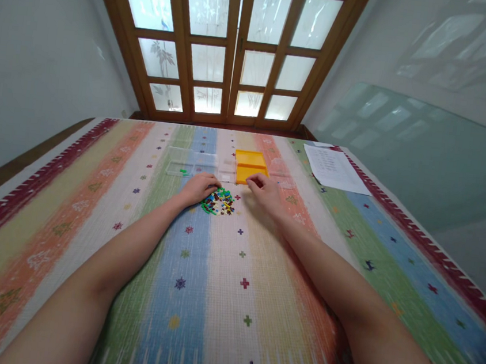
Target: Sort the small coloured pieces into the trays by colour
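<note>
On the striped tablecloth [216, 272], furthest left of the things in play, a clear plastic tray [192, 163] lies flat with a few green bits inside it, just beyond the left hand [199, 188]. That hand rests palm down, its fingers curled loosely and touching the left edge of the pile of small coloured pieces [219, 202]. The curl hides the fingertips, so I cannot tell whether it holds a piece or simply rests there.

The pile sits on the cloth between the two hands, a low and roughly round scatter with no clear long axis, mostly green, with dark, yellow and blue specks. It lies directly to the right of the left hand and touches it. From the right hand it lies to the left and slightly nearer the person, just apart from it. The left hand is therefore the closer one to the pile.

Just beyond the pile, the yellow tray [251, 166] lies with its near edge facing the person. The right hand [264, 191] is at that edge's right end, with thumb and fingertips drawn together in a pinch pointing at the tray. Anything between them is too small to make out.

Well off to the right lies a printed sheet of paper [335, 170].
</note>
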Tool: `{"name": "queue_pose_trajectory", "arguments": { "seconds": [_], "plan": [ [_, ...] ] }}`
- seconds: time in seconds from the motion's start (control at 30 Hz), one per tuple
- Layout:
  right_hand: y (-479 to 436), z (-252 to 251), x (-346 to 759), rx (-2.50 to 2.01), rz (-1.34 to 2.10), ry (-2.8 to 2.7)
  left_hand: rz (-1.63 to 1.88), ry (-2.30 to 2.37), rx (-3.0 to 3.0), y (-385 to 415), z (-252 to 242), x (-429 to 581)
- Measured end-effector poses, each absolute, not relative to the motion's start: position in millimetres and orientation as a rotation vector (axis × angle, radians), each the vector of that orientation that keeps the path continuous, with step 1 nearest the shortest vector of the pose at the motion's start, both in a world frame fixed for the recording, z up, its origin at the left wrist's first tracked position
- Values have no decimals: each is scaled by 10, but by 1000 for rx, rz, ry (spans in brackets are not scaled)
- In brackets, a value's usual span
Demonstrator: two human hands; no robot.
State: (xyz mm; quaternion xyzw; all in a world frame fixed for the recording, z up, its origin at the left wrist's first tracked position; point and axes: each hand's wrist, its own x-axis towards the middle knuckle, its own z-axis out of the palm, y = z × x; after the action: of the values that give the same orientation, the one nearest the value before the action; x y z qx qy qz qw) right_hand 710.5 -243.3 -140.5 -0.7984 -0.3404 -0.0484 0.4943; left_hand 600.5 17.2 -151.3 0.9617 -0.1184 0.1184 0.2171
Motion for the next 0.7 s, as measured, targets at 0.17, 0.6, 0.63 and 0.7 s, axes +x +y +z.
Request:
{"name": "queue_pose_trajectory", "arguments": {
  "seconds": [0.17, 0.6, 0.63, 0.7],
  "plan": [
    [-2348, -1458, 6948, -1912, -12, -900, 342, -237, 2656, 139, -1496, 6028],
    [-2402, -1463, 6842, -1918, 121, -1096, 559, -25, 2667, 120, -1534, 5947],
    [-2409, -1460, 6844, -1926, 131, -1105, 598, 18, 2644, 134, -1519, 5935],
    [-2419, -1455, 6850, -1928, 143, -1113, 678, 102, 2594, 183, -1488, 5915]
  ]
}}
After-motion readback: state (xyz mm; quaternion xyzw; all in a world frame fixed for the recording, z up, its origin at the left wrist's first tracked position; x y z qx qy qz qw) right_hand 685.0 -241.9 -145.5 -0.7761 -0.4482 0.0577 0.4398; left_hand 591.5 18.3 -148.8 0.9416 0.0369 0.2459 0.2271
